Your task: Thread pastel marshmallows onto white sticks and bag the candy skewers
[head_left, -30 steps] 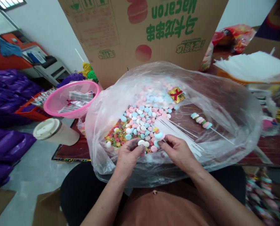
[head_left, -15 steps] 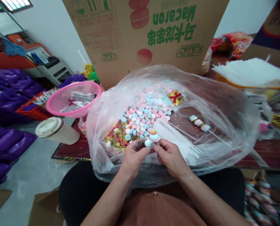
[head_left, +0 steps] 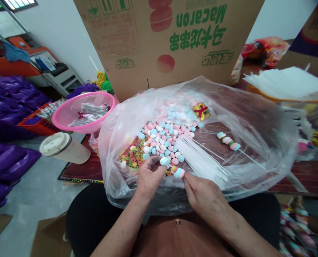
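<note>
Between the thumb and fingers of my left hand [head_left: 150, 178] is a pale blue and white marshmallow [head_left: 164, 161]. My right hand [head_left: 201, 189] pinches a candy skewer [head_left: 178, 172] with pink, blue and yellow pieces on it; its tip points left at the marshmallow, touching or very close. Just beyond my hands lie a pile of pastel marshmallows [head_left: 161, 137], colored cereal rings [head_left: 133, 153] and a bundle of white sticks [head_left: 201, 159]. Another threaded skewer [head_left: 228, 140] rests to the right. Clear plastic sheeting [head_left: 266, 117] surrounds them.
A large cardboard box [head_left: 137, 71] stands behind the sheeting. On the left are a pink basket [head_left: 57, 116] with wrapped packets and a lidded cup [head_left: 75, 151]. A tray of white sticks [head_left: 289, 84] sits far right. A gold packet [head_left: 201, 111] lies among the marshmallows.
The skewer has turned from nearly upright to pointing left, and my right hand has drawn back to the right. My left hand has shifted slightly left, still pinching the marshmallow.
</note>
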Action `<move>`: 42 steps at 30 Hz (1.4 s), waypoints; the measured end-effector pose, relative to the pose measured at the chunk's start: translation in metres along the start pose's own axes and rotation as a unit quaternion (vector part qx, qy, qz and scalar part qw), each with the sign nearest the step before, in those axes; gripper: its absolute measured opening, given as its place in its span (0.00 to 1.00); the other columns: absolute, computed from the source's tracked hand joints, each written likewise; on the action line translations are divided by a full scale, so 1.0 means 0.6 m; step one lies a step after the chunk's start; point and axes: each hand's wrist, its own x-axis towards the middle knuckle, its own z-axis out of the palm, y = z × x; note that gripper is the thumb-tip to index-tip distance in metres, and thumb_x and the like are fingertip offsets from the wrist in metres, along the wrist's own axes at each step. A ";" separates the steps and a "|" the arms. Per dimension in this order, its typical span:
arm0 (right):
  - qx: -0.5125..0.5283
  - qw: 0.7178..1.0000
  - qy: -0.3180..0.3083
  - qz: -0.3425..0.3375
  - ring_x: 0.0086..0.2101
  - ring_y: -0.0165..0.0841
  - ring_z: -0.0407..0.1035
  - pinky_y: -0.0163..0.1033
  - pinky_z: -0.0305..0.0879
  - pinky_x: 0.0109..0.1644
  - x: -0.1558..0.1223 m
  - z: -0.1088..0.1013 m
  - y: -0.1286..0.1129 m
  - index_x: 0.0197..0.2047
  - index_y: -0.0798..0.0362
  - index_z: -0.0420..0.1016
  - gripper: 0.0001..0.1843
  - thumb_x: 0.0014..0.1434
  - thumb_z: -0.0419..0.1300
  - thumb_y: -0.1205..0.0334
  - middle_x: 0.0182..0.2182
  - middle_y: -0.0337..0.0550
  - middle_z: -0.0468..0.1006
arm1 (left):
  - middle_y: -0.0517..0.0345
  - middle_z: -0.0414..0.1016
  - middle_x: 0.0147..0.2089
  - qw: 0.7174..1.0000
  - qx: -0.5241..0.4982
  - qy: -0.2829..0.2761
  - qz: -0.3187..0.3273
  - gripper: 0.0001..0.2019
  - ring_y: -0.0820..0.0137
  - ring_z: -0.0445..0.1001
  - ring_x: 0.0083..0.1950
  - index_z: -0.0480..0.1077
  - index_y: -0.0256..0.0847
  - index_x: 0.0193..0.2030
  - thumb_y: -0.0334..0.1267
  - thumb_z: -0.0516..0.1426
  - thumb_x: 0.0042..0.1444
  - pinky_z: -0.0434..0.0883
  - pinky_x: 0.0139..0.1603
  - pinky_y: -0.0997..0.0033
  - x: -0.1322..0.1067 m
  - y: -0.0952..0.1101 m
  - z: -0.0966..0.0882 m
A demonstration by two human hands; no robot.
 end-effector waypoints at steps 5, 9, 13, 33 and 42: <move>-0.020 1.000 0.007 0.004 0.27 0.35 0.72 0.37 0.49 0.27 -0.010 -0.013 0.000 0.33 0.52 0.71 0.13 0.61 0.46 0.67 0.27 0.41 0.78 | 0.63 0.74 0.26 0.999 -0.036 0.010 -0.026 0.11 0.73 0.73 0.29 0.69 0.36 0.30 0.30 0.61 0.36 0.72 0.35 0.70 0.003 -0.001 -0.001; -0.031 1.000 0.004 0.000 0.27 0.34 0.72 0.37 0.47 0.27 -0.008 -0.015 -0.004 0.34 0.52 0.71 0.12 0.61 0.47 0.67 0.26 0.41 0.78 | 0.62 0.74 0.27 1.000 -0.007 0.006 -0.002 0.11 0.74 0.72 0.29 0.69 0.37 0.31 0.30 0.60 0.37 0.72 0.34 0.72 0.004 -0.006 0.002; -0.062 0.998 -0.014 0.016 0.26 0.34 0.72 0.37 0.44 0.25 -0.001 -0.013 -0.009 0.35 0.52 0.72 0.11 0.60 0.48 0.68 0.26 0.43 0.78 | 0.59 0.76 0.30 0.994 0.085 -0.003 0.071 0.12 0.73 0.74 0.32 0.70 0.38 0.34 0.29 0.58 0.39 0.71 0.34 0.75 0.000 -0.018 0.001; 0.055 0.998 0.016 0.001 0.29 0.34 0.71 0.34 0.55 0.30 0.023 0.033 0.000 0.35 0.56 0.71 0.14 0.60 0.45 0.71 0.27 0.47 0.77 | 0.58 0.78 0.32 0.935 0.285 -0.072 0.200 0.15 0.71 0.74 0.29 0.75 0.40 0.41 0.30 0.55 0.46 0.71 0.32 0.73 -0.017 -0.040 -0.016; 0.188 0.981 0.036 0.003 0.26 0.33 0.68 0.35 0.60 0.30 0.004 0.027 0.018 0.37 0.54 0.68 0.15 0.62 0.41 0.63 0.25 0.45 0.75 | 0.54 0.76 0.43 0.979 0.123 -0.085 0.135 0.17 0.67 0.75 0.42 0.69 0.43 0.47 0.38 0.60 0.48 0.70 0.46 0.66 -0.015 -0.001 -0.016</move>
